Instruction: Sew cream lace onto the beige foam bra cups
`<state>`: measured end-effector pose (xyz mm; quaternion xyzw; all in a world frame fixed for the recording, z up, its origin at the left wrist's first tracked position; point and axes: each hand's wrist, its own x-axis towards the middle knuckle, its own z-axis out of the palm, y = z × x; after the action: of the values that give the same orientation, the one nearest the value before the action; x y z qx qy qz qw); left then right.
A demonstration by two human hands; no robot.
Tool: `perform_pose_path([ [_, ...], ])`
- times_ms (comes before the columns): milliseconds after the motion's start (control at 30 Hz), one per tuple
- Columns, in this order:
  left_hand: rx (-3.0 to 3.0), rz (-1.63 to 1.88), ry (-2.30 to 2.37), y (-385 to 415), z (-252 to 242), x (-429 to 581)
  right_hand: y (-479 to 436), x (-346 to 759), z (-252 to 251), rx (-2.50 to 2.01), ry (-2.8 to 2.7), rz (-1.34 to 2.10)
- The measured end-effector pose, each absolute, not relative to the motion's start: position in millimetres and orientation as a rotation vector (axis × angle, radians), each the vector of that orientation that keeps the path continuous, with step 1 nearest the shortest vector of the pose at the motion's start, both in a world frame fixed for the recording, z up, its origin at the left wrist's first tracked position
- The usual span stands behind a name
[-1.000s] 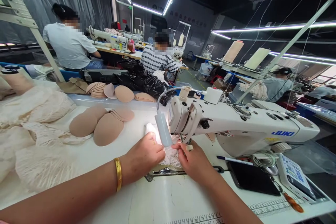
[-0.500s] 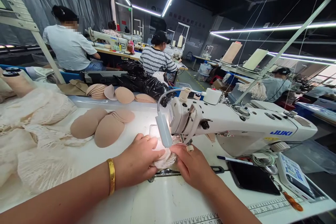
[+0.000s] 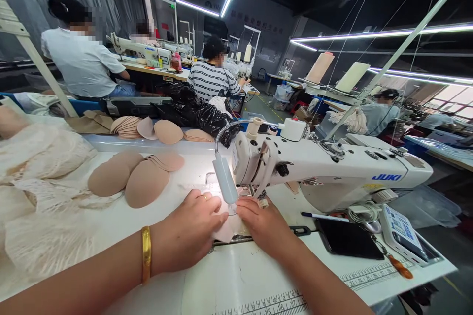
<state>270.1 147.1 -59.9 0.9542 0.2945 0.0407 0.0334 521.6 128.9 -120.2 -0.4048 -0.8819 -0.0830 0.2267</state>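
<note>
Pale fabric (image 3: pixel 224 230) lies below the lamp (image 3: pixel 224 178) at the needle end of the white sewing machine (image 3: pixel 332 165). My left hand (image 3: pixel 190 224) is at the fabric's left side, its fingers curled and closed on it. On the right, my right hand (image 3: pixel 264 221) has its fingers pressed together at the fabric's edge, near the presser foot, which the lamp and fingers partly hide. To the left lie beige oval pads (image 3: pixel 147 183) and a heap of cream lace (image 3: pixel 44 157).
A black phone (image 3: pixel 349 238), a pen (image 3: pixel 323 216) and a white boxed device (image 3: pixel 402 234) lie right of the machine. More pads (image 3: pixel 168 131) sit on the back ledge. Several people work at machines beyond.
The view has shifted slightly. The lace piece bunched between my hands now shows as a flatter, smoother pale piece, and my right fingers lie straighter.
</note>
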Motion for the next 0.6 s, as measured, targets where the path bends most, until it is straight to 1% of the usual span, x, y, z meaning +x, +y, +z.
perform_pose_path([
  [200, 2.913, 0.254, 0.821, 159.7, -78.3, 270.0, 125.7, 516.7, -115.7, -1.087, -2.456, -0.119],
  [433, 3.006, 0.510, 0.780, 174.6, -92.6, 272.3, 131.5, 519.7, -119.7, -1.247, -2.421, -0.126],
  [600, 2.990, 0.606, 0.710, 174.9, -92.1, 273.0, 131.4, 518.3, -120.6, -1.304, -2.420, -0.135],
])
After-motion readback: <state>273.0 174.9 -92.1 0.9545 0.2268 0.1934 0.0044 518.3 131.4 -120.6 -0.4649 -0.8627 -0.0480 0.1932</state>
